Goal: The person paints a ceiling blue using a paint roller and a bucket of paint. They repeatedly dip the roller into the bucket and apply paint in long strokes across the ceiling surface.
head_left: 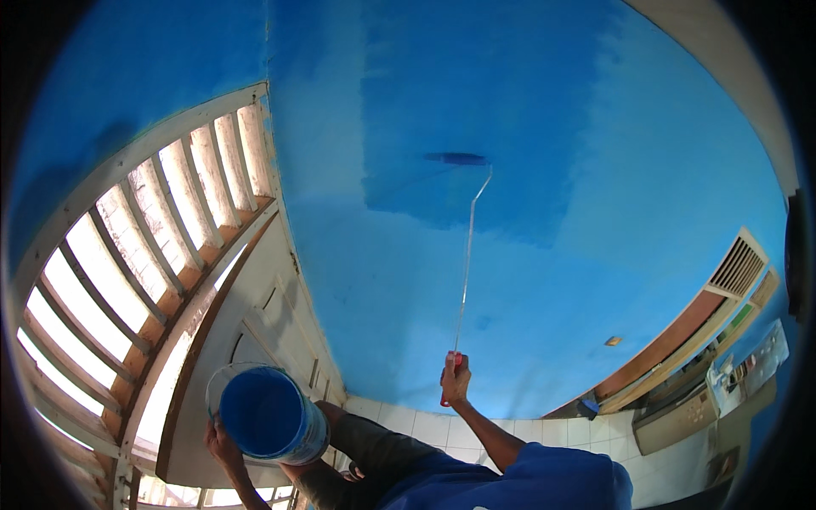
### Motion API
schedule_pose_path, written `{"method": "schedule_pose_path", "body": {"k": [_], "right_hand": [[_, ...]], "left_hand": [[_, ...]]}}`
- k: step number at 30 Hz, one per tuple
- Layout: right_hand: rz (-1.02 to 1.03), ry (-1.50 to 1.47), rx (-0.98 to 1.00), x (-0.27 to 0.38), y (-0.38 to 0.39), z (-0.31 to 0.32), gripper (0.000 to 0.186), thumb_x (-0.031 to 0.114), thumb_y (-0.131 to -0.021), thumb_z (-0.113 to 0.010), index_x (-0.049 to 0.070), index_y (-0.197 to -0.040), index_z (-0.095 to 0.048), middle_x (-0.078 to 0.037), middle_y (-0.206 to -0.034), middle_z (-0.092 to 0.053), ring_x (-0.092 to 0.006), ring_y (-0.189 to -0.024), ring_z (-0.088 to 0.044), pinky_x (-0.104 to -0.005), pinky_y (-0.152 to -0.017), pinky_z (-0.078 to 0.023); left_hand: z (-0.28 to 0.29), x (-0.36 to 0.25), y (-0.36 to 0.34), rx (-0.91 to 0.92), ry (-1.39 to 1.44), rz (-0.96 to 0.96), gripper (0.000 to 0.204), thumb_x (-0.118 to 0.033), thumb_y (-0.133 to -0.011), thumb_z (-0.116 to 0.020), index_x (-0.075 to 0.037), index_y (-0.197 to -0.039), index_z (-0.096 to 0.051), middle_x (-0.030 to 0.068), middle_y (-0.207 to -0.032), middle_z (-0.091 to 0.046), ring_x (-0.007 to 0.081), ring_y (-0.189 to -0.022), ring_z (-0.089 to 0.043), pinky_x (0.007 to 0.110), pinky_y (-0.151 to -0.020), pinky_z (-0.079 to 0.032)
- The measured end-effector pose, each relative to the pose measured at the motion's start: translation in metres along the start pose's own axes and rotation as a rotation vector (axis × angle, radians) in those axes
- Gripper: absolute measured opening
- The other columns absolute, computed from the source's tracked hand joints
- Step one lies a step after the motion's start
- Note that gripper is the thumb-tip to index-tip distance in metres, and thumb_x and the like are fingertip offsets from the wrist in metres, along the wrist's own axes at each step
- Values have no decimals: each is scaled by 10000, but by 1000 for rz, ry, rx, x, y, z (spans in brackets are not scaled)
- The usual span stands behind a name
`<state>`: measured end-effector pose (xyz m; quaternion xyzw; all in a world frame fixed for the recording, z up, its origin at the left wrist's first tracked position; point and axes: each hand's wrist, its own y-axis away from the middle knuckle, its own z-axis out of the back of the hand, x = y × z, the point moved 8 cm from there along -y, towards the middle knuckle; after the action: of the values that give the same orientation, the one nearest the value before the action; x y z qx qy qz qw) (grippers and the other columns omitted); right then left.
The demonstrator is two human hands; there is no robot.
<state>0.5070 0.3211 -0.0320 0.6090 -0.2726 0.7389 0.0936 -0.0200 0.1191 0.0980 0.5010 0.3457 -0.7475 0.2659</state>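
My right hand grips the red handle of a long wire-framed paint roller. Its dark blue roller head is up on the blue wall, within a darker, freshly coated patch with uneven edges; whether it touches the surface I cannot tell for sure. At the lower left my left hand is closed on a bucket with blue paint inside and a thin wire handle. The bucket is tilted toward me, above my leg.
A slatted window and white panelled door line the left. At right are a louvred wooden doorway, a low cabinet and a pale board with small items. White floor tiles show below the wall.
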Motion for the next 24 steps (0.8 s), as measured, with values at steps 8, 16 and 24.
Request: {"method": "schedule_pose_path", "body": {"k": [8, 16, 24], "right_hand": [[38, -34, 71, 10, -42, 6, 327, 364, -906, -485, 46, -853, -428, 15, -499, -404, -72, -370, -403, -237, -320, -329], [255, -197, 40, 104, -120, -50, 325, 356, -905, -485, 43, -850, -415, 1, -538, -397, -87, -364, -406, -252, -314, -319], [380, -215, 14, 244, -222, -68, 420, 430, -884, -491, 23, -822, -407, -33, -480, -408, -124, -338, -419, -279, -307, -318]], "left_hand": [[0, -6, -1, -4, -97, -12, 348, -248, -908, -420, 35, -1017, -591, 137, -799, -635, 203, -692, -581, 335, -630, -454], [-3, 2, -1, -12, -2, -2, 330, -230, -907, -428, 34, -1001, -603, 134, -791, -638, 189, -670, -583, 312, -595, -458], [-2, 1, -1, -36, 14, 0, 341, -242, -897, -440, 29, -1011, -613, 145, -787, -642, 201, -673, -587, 331, -606, -460]]}}
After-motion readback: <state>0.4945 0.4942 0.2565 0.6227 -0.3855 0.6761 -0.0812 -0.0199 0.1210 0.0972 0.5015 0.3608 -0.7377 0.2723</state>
